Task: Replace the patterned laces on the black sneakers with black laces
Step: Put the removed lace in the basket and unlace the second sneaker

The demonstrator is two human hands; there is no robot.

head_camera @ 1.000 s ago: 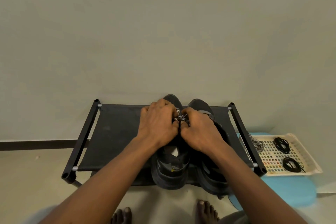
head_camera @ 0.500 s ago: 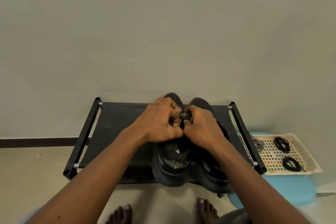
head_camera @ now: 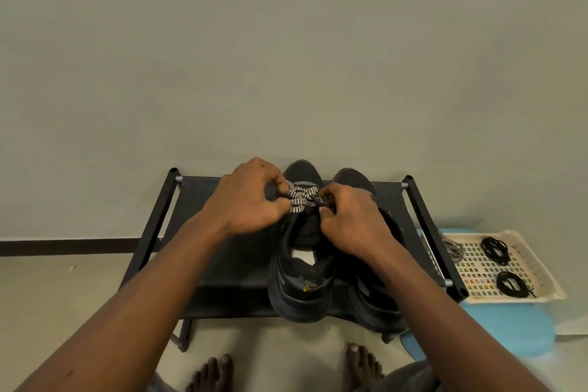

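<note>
A black-and-white zigzag patterned lace (head_camera: 300,199) stretches between two hands over the front of a black sneaker (head_camera: 300,293). The left hand (head_camera: 248,200) has its fingers curled and pinches one end of the stretch. The right hand (head_camera: 350,223) is curled too and pinches the other end against its thumb.

The sneaker stands with its toe to the wall, a little right of the middle of a black fabric shoe rack (head_camera: 203,216), and its heel overhangs the front edge. A second sneaker (head_camera: 375,312) stands close against it, toward the rack's right edge, partly hidden under the right wrist. Whether it carries a lace cannot be seen.

The lace looks soft, light and floppy, a woven cord with some grip. It is probably best held close to the eyelets and drawn out one crossing at a time. The chunky, thick-soled shoe should stay put under its own weight.

Beyond the rack's right edge, a pale plastic tray (head_camera: 553,289) sits on a blue mat (head_camera: 509,328). It holds two coiled black laces (head_camera: 494,250) and a loose patterned lace (head_camera: 451,247) on the side nearest the rack. Bare feet (head_camera: 211,372) stand on the floor before the rack's front edge.
</note>
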